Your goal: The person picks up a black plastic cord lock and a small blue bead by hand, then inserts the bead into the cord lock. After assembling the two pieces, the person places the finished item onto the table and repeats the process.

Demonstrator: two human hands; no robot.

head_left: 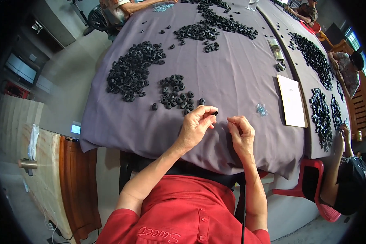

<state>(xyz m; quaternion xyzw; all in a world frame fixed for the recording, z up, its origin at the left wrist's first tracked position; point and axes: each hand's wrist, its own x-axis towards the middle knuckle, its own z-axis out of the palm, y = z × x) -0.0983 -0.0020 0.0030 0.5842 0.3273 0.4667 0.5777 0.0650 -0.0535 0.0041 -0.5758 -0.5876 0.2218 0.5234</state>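
My left hand [195, 126] pinches a small black plastic part [215, 113] between thumb and forefinger, just above the cloth. A short gap to its right, my right hand [243, 136] has its thumb and fingertips pressed together; whatever they hold is too small to make out. Beyond my left hand lies a small cluster of black ribbed, ring-like plastic parts [175, 92], with one single part [201, 101] close to my knuckles. To the right of my right hand is a little heap of pale blue, thin pieces [262, 109].
A grey cloth [232, 73] covers the table. A larger heap of black parts [134, 69] lies far left, more heaps [215, 24] farther back. On the right are a white booklet [292, 101], a small packet [276, 49] and a second table's black piles [321, 118]. Other people sit around.
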